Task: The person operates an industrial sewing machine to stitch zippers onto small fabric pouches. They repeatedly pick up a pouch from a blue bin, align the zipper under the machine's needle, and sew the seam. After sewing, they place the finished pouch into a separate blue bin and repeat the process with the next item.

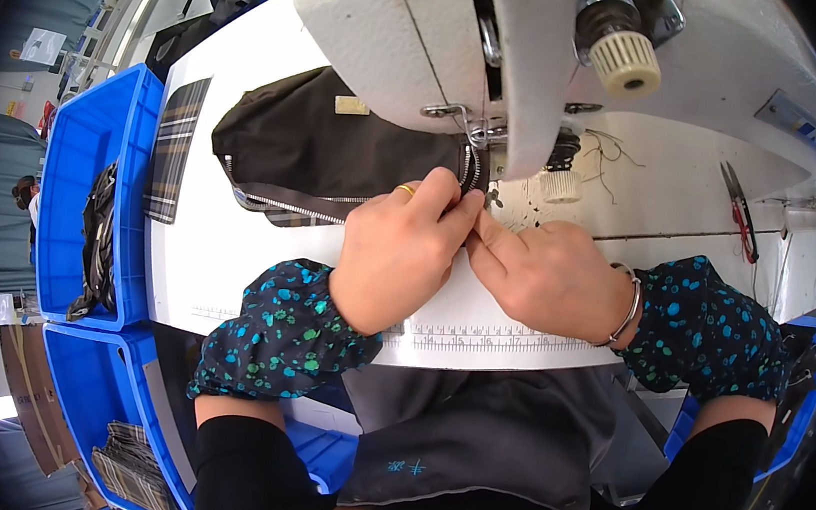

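A dark brown fabric piece [339, 152] with a small pale tag lies flat on the white table, partly under the sewing machine [382, 41]. A metal-toothed zipper [308, 205] runs along its near edge and curves up at the right end, beside the presser foot [484, 141]. My left hand [397, 244] is closed on this zippered edge, thumb and forefinger just in front of the foot. Against it, my right hand [548, 276] pinches at the same corner; its fingertips meet the left ones and partly hide the cloth.
Red-handled scissors [742, 218] lie at the right, with loose threads [612, 159] nearer the machine. A plaid fabric piece [176, 153] rests on the table's left edge. Beside it stand blue bins [141, 255] holding fabric. A printed ruler [473, 343] follows the front edge.
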Action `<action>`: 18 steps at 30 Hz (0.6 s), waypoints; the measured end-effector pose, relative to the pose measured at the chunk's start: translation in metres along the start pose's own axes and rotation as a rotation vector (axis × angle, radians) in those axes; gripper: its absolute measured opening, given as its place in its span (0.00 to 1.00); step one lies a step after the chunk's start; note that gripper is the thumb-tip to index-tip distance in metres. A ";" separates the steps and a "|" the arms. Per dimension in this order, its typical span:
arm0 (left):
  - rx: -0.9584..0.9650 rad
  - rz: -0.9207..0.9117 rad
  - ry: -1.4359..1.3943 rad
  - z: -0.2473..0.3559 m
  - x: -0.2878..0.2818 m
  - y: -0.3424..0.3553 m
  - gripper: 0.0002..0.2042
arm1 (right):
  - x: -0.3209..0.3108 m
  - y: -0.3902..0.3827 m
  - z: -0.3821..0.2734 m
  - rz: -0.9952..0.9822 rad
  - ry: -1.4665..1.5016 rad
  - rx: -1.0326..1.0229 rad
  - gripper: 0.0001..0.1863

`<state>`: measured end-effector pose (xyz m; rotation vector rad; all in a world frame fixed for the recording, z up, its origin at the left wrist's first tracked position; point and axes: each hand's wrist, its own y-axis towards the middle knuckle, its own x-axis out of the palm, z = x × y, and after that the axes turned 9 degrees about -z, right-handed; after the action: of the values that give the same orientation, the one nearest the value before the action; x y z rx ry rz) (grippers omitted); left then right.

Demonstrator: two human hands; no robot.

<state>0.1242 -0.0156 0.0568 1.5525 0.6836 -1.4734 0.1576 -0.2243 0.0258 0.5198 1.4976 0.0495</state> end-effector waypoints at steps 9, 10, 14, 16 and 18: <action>0.032 0.043 -0.016 -0.005 -0.005 0.007 0.20 | -0.003 0.001 0.000 0.002 0.017 0.011 0.14; 0.025 0.041 -0.033 -0.005 -0.006 0.007 0.20 | -0.003 0.001 0.000 0.009 0.022 0.015 0.14; -0.045 -0.023 -0.107 -0.004 -0.006 0.005 0.18 | 0.001 0.001 0.000 0.013 0.031 0.020 0.16; -0.072 -0.047 -0.089 -0.002 -0.008 0.007 0.17 | 0.002 0.001 0.001 0.008 -0.019 0.036 0.15; -0.055 -0.056 -0.038 -0.005 -0.007 0.011 0.16 | 0.002 0.003 0.002 0.010 -0.050 0.062 0.14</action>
<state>0.1350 -0.0154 0.0651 1.4701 0.7450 -1.5094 0.1609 -0.2220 0.0244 0.5741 1.4519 -0.0022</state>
